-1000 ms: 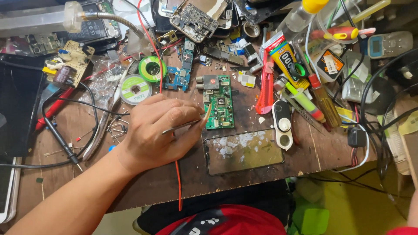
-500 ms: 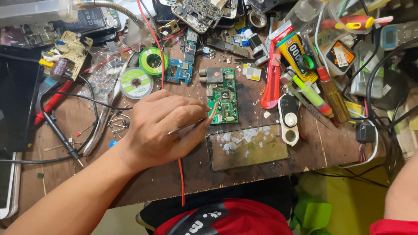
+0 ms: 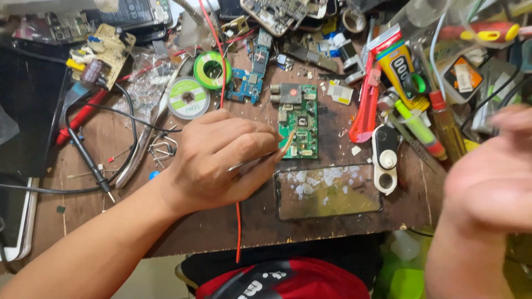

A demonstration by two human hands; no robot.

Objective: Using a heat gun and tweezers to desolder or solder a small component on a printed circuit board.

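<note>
The small green rectangular circuit board (image 3: 297, 123) lies flat near the middle of the worn brown wooden workbench (image 3: 183, 232), studded with grey metal cans at its top end and a black chip in the centre. The left hand (image 3: 221, 160) rests just left of it, fingers closed around a thin metal tweezer (image 3: 260, 159) whose tips reach the board's lower left edge. The right hand (image 3: 490, 177) hangs blurred at the right edge of the view, fingers loosely spread and holding nothing.

Just below the board lies a dark rectangular phone glass panel (image 3: 328, 192) smeared with white flecks. A thin red wire (image 3: 238, 227) runs from the top of the bench down under the left hand and over the front edge. To the right of the board sit a red utility knife (image 3: 366, 108) and a white and black loupe (image 3: 385, 158). To the left lie a flat reel of green-labelled solder wick (image 3: 188, 98), a green spool of solder (image 3: 212, 69), and a blue phone board (image 3: 250, 83) between the spool and the green board. A black probe lead (image 3: 88, 158) crosses the left part of the bench.

The bench top is scratched and crowded with parts; its front edge is chipped. No bin or tray shows clearly among the clutter.
</note>
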